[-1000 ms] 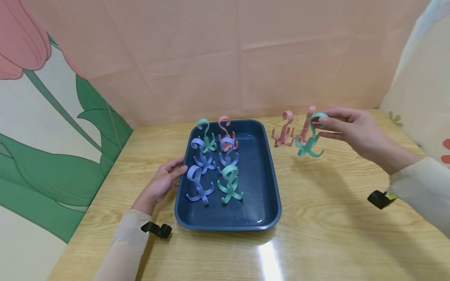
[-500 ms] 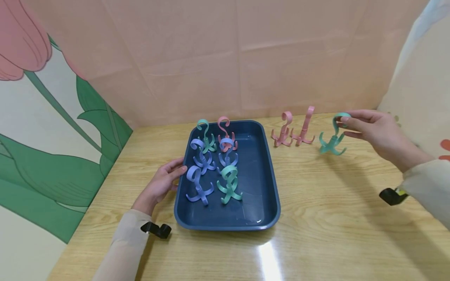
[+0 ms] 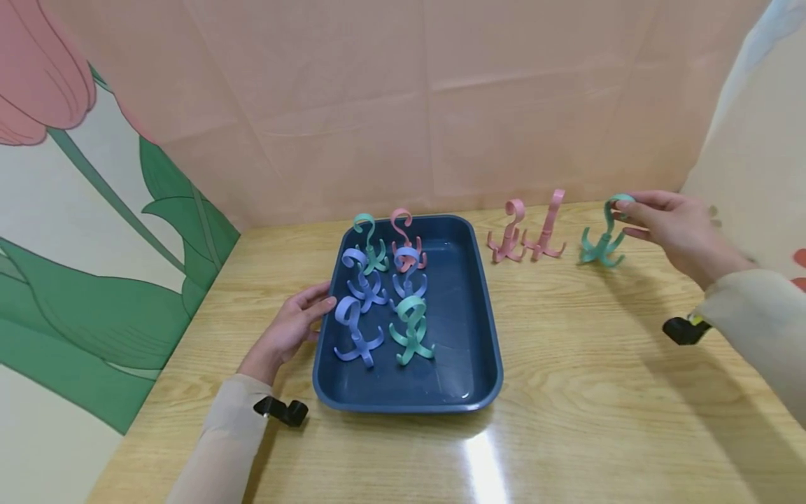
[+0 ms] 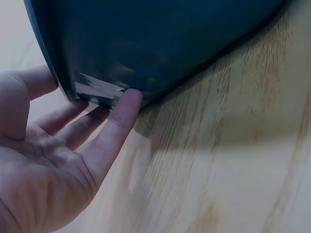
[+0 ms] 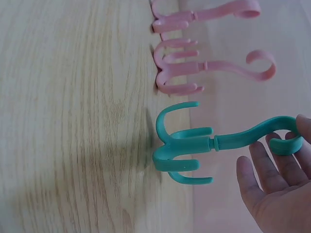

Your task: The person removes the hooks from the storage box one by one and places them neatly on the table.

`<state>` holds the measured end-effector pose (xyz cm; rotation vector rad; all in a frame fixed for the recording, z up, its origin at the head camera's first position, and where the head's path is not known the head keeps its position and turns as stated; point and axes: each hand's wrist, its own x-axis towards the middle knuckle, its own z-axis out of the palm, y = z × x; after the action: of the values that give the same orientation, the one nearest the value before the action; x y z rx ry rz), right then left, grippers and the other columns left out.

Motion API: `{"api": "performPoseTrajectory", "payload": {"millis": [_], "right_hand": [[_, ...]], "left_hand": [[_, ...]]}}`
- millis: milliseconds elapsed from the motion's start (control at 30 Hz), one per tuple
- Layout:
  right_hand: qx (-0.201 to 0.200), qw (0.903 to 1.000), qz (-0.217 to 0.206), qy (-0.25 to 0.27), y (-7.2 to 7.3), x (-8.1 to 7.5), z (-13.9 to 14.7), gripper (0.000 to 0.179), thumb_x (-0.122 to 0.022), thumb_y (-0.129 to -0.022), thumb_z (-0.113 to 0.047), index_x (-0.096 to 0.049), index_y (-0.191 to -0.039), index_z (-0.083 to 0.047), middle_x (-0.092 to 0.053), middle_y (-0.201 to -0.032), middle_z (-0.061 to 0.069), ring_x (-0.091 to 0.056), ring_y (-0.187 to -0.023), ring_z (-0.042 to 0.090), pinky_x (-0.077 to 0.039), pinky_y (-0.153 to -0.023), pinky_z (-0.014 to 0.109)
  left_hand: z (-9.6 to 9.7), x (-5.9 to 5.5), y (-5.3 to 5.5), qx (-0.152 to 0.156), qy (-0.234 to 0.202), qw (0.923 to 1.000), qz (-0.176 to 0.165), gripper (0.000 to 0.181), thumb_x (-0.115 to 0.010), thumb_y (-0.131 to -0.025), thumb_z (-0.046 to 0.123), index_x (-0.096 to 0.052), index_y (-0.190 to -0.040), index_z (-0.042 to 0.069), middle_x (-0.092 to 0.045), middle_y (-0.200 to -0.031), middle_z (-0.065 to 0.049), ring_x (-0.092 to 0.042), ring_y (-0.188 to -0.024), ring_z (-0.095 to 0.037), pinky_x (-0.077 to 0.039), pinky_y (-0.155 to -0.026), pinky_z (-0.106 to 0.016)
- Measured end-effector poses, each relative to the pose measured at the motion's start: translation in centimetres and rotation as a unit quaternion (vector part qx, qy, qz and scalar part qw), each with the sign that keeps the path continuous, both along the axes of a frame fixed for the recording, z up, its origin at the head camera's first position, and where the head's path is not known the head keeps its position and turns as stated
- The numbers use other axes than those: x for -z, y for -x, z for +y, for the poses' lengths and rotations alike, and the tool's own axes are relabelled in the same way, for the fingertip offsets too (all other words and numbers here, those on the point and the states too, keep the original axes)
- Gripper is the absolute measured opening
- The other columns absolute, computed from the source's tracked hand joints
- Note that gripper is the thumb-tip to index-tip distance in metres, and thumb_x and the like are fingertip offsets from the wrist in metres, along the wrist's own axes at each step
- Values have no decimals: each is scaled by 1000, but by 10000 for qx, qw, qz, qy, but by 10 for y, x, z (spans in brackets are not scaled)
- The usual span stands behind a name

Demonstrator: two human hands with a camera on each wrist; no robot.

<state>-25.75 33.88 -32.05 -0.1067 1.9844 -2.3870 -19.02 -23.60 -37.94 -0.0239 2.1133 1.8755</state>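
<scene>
green hook (image 3: 602, 248): moved right of pink hooks (image 3: 506, 245); tray (image 3: 462, 336): unmoved

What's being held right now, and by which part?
A green hook, by its curled top, in the right hand. The left hand touches the side of the tray.

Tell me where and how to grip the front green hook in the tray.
I'd pinch the front green hook by its curled top, from above and the right: it stands upright, curl uppermost, prongs spread low, with a purple hook to its left and bare floor of the tray to its right.
</scene>
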Motion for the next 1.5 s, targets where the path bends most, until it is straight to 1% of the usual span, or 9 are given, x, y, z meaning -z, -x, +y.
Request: {"api": "performPoseTrajectory", "payload": {"millis": [167, 300, 467, 567, 767, 900, 1033, 1200, 1500], "right_hand": [[89, 9999, -94, 66, 12, 5, 0, 28, -67, -84, -8, -65, -110, -1, -69, -99, 1, -65, -90, 12, -53, -71, 25], [152, 9993, -240, 228, 19, 8, 0, 28, -68, -83, -8, -64, -110, -2, -69, -99, 2, -65, -91, 12, -53, -71, 26], [189, 9992, -154, 322, 25, 9, -4, 25, -67, -83, -6, -65, -108, -1, -69, -98, 3, -65, -90, 12, -53, -72, 26], [203, 9992, -159, 315, 27, 8, -7, 25, -67, -83, -6, -65, -108, -2, -68, -98, 2, -65, -90, 12, -53, -71, 25], [327, 9984, -336, 313, 30, 3, -12, 26, -69, -82, -7, -65, -107, -3, -68, -97, 2, -65, -90, 12, -53, -71, 25], [312, 9980, -284, 467, 32, 3, -15, 27, -69, -81, -6, -65, -107, -2, -69, -96, 3, -65, -90, 13, -53, -72, 26], [315, 9974, -241, 599, 33, 4, -17, 26, -70, -81, -5, -66, -107, -1, -69, -95, 3, -66, -89, 13, -53, -71, 26], [346, 9975, -318, 537, 35, 4, -17, 27, -70, -80, -7, -66, -107, -3, -69, -95, 2, -65, -89, 12, -53, -69, 26], [357, 9977, -419, 389, 37, 5, -17, 26, -71, -81, -8, -66, -107, -6, -70, -94, 1, -66, -87, 12, -54, -67, 26]], "left_hand": [[1, 1, 0, -61, 23, 10000, -24, 47, -55, -94, 28, -43, -138, 18, -49, -134, -6, -51, -115, -27, -51, -76, -47], [0, 1, 2, -91, 6, 9999, -96, 46, -55, -94, 28, -44, -138, 19, -49, -134, -5, -51, -116, -26, -51, -76, -47], [0, 0, 3, -117, 50, 9999, -113, 45, -55, -94, 28, -45, -137, 20, -49, -133, -4, -50, -117, -26, -51, -76, -47], [-1, 0, 3, -120, 61, 9998, -118, 46, -56, -94, 29, -45, -137, 20, -49, -133, -4, -50, -117, -26, -51, -76, -47], [-1, 0, 3, -142, 47, 9998, -125, 46, -57, -93, 29, -45, -137, 20, -49, -133, -3, -50, -116, -26, -51, -76, -47], [-1, 0, 3, -137, 48, 9998, -113, 46, -57, -93, 29, -45, -137, 20, -49, -133, -3, -51, -116, -26, -52, -76, -46], [0, 1, 3, -88, 17, 9999, -68, 46, -56, -93, 29, -45, -137, 19, -49, -133, -5, -51, -115, -27, -52, -76, -46], [-1, 1, 3, -23, -29, 10000, 21, 48, -57, -93, 29, -43, -138, 17, -48, -135, -7, -52, -115, -27, -52, -75, -46], [-1, 2, 3, -23, -65, 10000, 30, 48, -57, -93, 29, -44, -138, 18, -48, -134, -7, -51, -115, -27, -52, -75, -47]]}}
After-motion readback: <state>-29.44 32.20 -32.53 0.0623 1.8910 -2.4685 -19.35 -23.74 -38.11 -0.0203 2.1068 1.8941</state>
